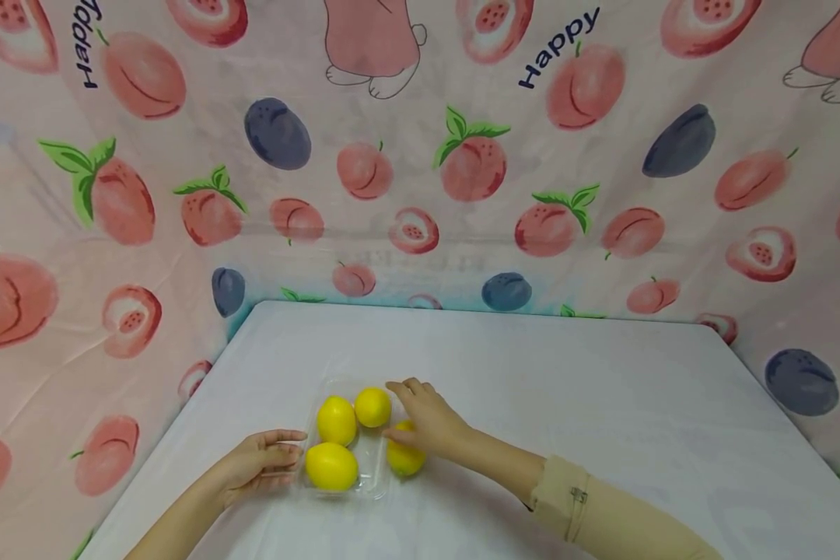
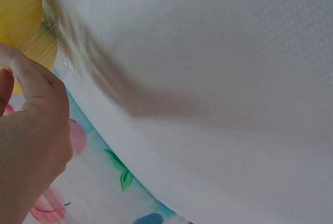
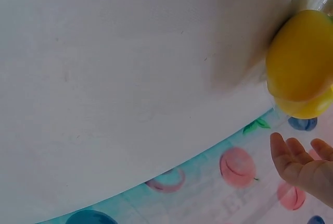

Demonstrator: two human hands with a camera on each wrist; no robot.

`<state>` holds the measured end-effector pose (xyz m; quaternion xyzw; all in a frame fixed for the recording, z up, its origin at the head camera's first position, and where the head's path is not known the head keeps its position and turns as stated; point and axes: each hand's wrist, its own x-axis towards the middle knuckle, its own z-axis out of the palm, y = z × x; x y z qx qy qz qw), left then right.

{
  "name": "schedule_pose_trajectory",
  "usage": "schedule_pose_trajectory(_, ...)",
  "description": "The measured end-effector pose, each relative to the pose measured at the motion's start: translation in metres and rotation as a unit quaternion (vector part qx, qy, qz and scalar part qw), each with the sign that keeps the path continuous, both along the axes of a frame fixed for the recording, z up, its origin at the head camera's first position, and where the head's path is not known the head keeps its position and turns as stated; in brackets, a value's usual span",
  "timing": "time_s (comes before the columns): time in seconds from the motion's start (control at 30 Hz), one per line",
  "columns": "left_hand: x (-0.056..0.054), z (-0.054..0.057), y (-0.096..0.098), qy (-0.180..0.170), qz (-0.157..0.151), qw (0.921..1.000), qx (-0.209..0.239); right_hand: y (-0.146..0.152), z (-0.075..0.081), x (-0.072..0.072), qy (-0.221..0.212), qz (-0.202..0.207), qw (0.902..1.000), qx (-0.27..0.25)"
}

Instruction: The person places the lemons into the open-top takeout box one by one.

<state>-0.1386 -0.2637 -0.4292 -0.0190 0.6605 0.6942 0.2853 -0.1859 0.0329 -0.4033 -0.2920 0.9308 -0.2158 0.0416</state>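
Observation:
A clear plastic box (image 1: 371,470) on the white table holds three yellow lemons: one at the near left (image 1: 332,467), one behind it (image 1: 337,421) and one at the far right (image 1: 373,407). Just outside the box's right side is another lemon (image 1: 406,453), partly covered by my right hand (image 1: 430,420) in the head view. In the right wrist view that hand (image 3: 307,169) has its fingers spread loosely, apart from the nearest lemon (image 3: 302,54). My left hand (image 1: 259,463) is at the box's left wall, fingers extended; whether it touches is unclear.
The white table (image 1: 567,389) extends to the right of and behind the box. A fruit-printed cloth (image 1: 420,171) hangs behind the table and along its sides. In the left wrist view, a shadow falls across the tabletop (image 2: 218,146).

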Motion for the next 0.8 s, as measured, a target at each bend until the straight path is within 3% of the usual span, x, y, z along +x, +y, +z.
schedule_pose_trajectory(0.3, 0.000, -0.001, -0.001, -0.001, 0.003, 1.0000, 0.005, 0.009, -0.003, 0.004, -0.020, 0.001, 0.9995, -0.023)
schedule_pose_trajectory(0.6, -0.001, 0.000, 0.001, -0.005, 0.007, 1.0000, -0.001, 0.017, -0.006, 0.008, -0.072, 0.003, 0.9955, -0.062)
schedule_pose_trajectory(0.8, 0.000, 0.000, 0.000, -0.001, 0.005, 1.0000, -0.004, 0.020, 0.000, 0.014, -0.080, 0.020, 0.9950, -0.056)
